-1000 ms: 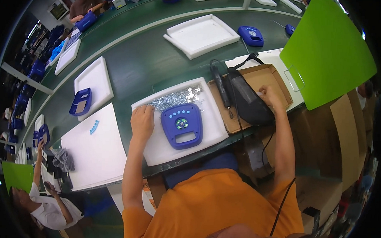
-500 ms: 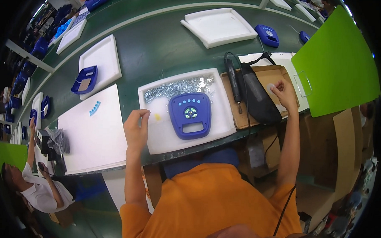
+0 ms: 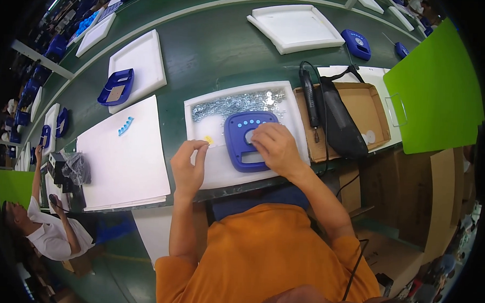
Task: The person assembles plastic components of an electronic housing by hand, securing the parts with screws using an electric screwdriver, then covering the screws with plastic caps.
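Note:
A blue plastic cover point(image 3: 233, 145) with a row of light-blue dots and a slot near its front lies on a white foam tray point(image 3: 215, 175). My right hand point(image 3: 279, 148) is over the cover's middle, its fingertips pinching a thin white round disc point(image 3: 249, 135) against or just above the round button area, which they mostly hide. To the left of the cover, my left hand point(image 3: 188, 163) keeps thumb and index finger pressed together; anything between them is too small to make out. A small yellow piece point(image 3: 208, 140) shows beside its fingertips.
Many small shiny metal parts point(image 3: 228, 104) fill the tray's back. At right, a cardboard tray point(image 3: 370, 100) holds white discs point(image 3: 369, 136), with a corded screwdriver point(image 3: 309, 98) and black mesh pouch point(image 3: 340, 117) alongside. A light-blue strip point(image 3: 126, 126) lies on white board at left.
My right hand has moved left from the cardboard tray to the blue cover, carrying a white disc. My left hand remains pinched beside the cover. The whole view has shifted slightly.

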A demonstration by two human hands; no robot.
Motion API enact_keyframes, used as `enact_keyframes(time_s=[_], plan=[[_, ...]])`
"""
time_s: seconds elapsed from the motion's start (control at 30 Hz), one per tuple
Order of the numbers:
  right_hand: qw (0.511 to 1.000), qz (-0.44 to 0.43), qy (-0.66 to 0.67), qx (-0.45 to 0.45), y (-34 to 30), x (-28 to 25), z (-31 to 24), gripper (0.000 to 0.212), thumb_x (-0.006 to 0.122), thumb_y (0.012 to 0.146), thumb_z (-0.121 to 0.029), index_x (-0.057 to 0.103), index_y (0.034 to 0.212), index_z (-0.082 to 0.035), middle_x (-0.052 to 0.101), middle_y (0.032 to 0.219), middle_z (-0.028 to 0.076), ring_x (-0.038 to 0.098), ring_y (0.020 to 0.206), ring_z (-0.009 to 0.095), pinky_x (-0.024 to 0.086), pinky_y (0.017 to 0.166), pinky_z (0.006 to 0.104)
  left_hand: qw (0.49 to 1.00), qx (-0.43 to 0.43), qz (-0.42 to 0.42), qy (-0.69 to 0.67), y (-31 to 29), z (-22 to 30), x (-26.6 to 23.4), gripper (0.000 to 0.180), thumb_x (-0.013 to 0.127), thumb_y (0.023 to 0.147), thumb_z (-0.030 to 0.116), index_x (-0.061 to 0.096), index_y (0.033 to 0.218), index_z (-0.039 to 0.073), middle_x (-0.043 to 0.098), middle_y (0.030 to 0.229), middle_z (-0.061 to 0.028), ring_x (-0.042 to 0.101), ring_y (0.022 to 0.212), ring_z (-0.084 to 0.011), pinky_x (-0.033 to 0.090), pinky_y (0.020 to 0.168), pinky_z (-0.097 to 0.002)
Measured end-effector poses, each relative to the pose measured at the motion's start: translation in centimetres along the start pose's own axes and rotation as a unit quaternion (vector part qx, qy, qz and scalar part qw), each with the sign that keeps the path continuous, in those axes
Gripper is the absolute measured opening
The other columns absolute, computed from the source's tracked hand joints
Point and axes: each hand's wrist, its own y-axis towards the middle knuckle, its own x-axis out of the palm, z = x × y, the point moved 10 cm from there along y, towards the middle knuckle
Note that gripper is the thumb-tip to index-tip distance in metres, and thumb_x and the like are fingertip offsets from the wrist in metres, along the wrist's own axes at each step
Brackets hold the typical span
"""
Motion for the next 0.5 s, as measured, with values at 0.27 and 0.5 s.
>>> enact_keyframes(time_s=[0.27, 0.5], plan=[[0.998, -0.052, -0.018, -0.028, -0.3, 0.1, -1.4, 0.018, 0.086, 0.091, -0.009, 0.077, 0.106, -0.005, 0.074, 0.124, 0.014, 0.073, 0.114, 0.036, 0.058, 0.102, 0.0452, 1.0, -0.005, 0.002, 0.004, -0.5, -0.6, -0.1, 0.004, 0.079, 0.1, -0.001, 0.078, 0.105, -0.001, 0.079, 0.099, -0.0165, 0.078, 0.092, -0.0341, 0.059, 0.085, -0.0394], [0.993, 0.027, -0.062, 0.101, 1.2, -4.1, 8.6, 0.009, 0.082, 0.095, -0.007, 0.078, 0.103, -0.005, 0.074, 0.116, 0.012, 0.072, 0.108, 0.037, 0.059, 0.094, 0.0455, 1.0, -0.007, 0.003, -0.01, -0.3, -0.5, 0.2, 0.005, 0.079, 0.1, -0.002, 0.078, 0.105, -0.001, 0.08, 0.099, -0.0157, 0.078, 0.092, -0.0334, 0.059, 0.085, -0.0389]])
